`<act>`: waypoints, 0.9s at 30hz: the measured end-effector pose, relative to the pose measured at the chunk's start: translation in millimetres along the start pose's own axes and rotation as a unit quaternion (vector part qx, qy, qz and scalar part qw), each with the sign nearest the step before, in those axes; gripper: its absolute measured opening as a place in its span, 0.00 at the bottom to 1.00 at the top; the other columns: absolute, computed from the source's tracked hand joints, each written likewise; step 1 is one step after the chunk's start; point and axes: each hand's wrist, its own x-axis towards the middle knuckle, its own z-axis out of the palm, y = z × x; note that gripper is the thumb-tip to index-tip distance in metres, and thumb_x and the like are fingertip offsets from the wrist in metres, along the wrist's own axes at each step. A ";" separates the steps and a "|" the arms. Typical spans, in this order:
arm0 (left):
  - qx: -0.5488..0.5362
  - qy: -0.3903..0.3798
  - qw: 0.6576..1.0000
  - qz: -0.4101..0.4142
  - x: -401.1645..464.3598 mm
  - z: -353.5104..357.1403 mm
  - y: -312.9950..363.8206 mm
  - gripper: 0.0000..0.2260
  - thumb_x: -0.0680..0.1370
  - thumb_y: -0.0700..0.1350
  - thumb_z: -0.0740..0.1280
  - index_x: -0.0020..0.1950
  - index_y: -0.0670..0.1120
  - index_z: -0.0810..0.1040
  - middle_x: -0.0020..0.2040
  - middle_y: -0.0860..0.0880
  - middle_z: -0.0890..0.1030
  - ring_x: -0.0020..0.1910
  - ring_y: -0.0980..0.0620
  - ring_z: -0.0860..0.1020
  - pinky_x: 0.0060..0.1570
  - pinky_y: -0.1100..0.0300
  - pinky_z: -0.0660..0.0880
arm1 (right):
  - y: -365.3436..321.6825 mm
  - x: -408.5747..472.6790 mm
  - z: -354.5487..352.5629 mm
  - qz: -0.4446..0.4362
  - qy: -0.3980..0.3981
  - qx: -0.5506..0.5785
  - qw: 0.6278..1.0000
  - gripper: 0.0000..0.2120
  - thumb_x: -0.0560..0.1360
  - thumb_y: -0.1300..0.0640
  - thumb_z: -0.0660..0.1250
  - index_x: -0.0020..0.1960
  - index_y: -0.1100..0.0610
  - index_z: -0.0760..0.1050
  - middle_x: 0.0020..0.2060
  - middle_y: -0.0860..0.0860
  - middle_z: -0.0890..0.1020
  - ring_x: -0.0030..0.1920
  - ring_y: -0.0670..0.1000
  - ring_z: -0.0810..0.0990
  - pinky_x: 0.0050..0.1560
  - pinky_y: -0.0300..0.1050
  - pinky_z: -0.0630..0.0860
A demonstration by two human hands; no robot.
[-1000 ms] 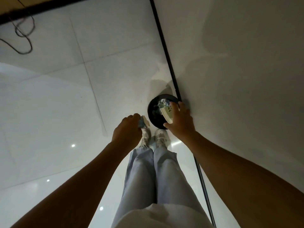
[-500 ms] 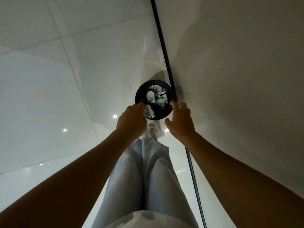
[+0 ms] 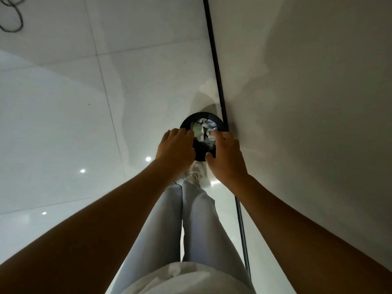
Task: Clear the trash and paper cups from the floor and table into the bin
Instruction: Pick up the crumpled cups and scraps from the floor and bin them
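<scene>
Head cam looks straight down at round black bin [image 3: 201,154] on pale tiled floor [image 3: 63,115], w/ its far-right edge just beside black strip [image 3: 215,56] that runs along base of wall [image 3: 307,92]. Bin already has trash [image 3: 203,129] in it: crumpled whitish & bluish paper bits heaped together, can't tell single pieces apart or whether any are cups. Both hands hang over bin mouth, one each side, backs up. Left hand [image 3: 175,148] covers bin's left rim, fingers loosely bent downward, nothing seen in its grasp; whether fingertips touch rim can't be told from this angle. Right hand [image 3: 228,154] covers right rim, fingers relaxed & a bit spread, thumb pointing in toward bin centre, also holding nothing visible. Gap between hands shows trash & dark inside of bin. Below hands, nearer to cam: white sneaker [image 3: 196,172] planted just beside bin's near edge, light blue trousers [image 3: 191,219] going up to white shirt hem [image 3: 186,276] at bottom of frame. Bare forearms come in from both lower corners. Floor is glossy, w/ a few small bright light reflections left of legs. Dark cable loop [image 3: 12,20] lies on floor at top-left corner, well apart from bin
</scene>
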 end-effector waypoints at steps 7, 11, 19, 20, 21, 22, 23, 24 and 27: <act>0.024 0.043 0.995 -0.085 -99.0 -28.6 -34.8 0.18 0.81 0.45 0.58 0.70 0.45 0.66 0.68 0.46 0.70 0.68 0.47 0.66 0.71 0.55 0.58 | -72.9 -42.9 -19.9 -0.133 -0.058 -0.133 0.980 0.26 0.78 0.54 0.64 0.73 0.55 0.61 0.70 0.56 0.67 0.69 0.58 0.66 0.65 0.53 0.71; -0.005 0.084 0.986 -0.143 -173.3 -42.9 -50.3 0.17 0.80 0.45 0.56 0.69 0.44 0.66 0.67 0.46 0.71 0.67 0.47 0.67 0.71 0.56 0.58 | -126.1 -85.7 -26.9 -0.183 -0.076 -0.228 0.953 0.24 0.78 0.54 0.63 0.72 0.54 0.61 0.67 0.56 0.68 0.66 0.59 0.67 0.61 0.52 0.71; -0.097 0.171 0.929 -0.313 -364.7 -23.1 -85.6 0.16 0.80 0.46 0.57 0.67 0.43 0.68 0.62 0.46 0.74 0.64 0.46 0.69 0.67 0.56 0.62 | -228.1 -213.3 30.8 -0.347 -0.095 -0.351 0.864 0.22 0.77 0.56 0.61 0.70 0.53 0.62 0.65 0.54 0.68 0.63 0.57 0.68 0.57 0.51 0.69; -0.110 0.180 0.917 -0.338 -392.1 -11.8 -90.0 0.16 0.80 0.46 0.57 0.66 0.43 0.68 0.61 0.46 0.74 0.63 0.46 0.70 0.66 0.56 0.62 | -238.9 -234.6 46.0 -0.368 -0.095 -0.359 0.852 0.22 0.77 0.56 0.61 0.70 0.53 0.62 0.65 0.54 0.69 0.63 0.57 0.68 0.57 0.50 0.69; -0.122 0.189 0.904 -0.363 -419.2 1.4 -93.5 0.15 0.80 0.46 0.57 0.65 0.43 0.69 0.60 0.46 0.74 0.62 0.46 0.70 0.65 0.57 0.63 | -249.0 -256.7 62.6 -0.389 -0.095 -0.367 0.839 0.21 0.77 0.56 0.61 0.69 0.52 0.62 0.64 0.54 0.69 0.63 0.57 0.68 0.57 0.50 0.69; -0.135 0.197 0.891 -0.387 -447.3 16.3 -96.3 0.15 0.80 0.46 0.58 0.65 0.43 0.69 0.60 0.46 0.75 0.61 0.46 0.71 0.64 0.57 0.63 | -257.9 -280.2 80.3 -0.411 -0.097 -0.374 0.826 0.21 0.77 0.56 0.61 0.69 0.53 0.63 0.64 0.54 0.69 0.63 0.57 0.68 0.57 0.50 0.69; -0.148 0.201 0.878 -0.409 -477.2 32.4 -98.4 0.15 0.80 0.46 0.58 0.65 0.43 0.69 0.59 0.46 0.75 0.61 0.45 0.71 0.64 0.57 0.64 | -265.6 -305.7 99.2 -0.432 -0.102 -0.381 0.811 0.21 0.76 0.57 0.62 0.68 0.53 0.63 0.63 0.54 0.69 0.62 0.57 0.68 0.57 0.50 0.69; -0.163 0.203 0.864 -0.430 -507.9 49.2 -99.1 0.16 0.80 0.47 0.58 0.65 0.43 0.69 0.60 0.46 0.75 0.61 0.45 0.71 0.64 0.56 0.63 | -271.4 -332.5 118.5 -0.453 -0.110 -0.388 0.795 0.21 0.76 0.58 0.62 0.68 0.53 0.64 0.63 0.54 0.70 0.62 0.57 0.68 0.56 0.50 0.69; -0.201 0.215 0.812 -0.504 -603.9 103.6 -94.6 0.16 0.80 0.47 0.57 0.66 0.44 0.69 0.60 0.46 0.75 0.61 0.46 0.71 0.66 0.55 0.63 | -279.3 -417.7 176.0 -0.519 -0.134 -0.412 0.737 0.22 0.75 0.58 0.62 0.68 0.53 0.64 0.62 0.54 0.70 0.61 0.57 0.69 0.55 0.50 0.69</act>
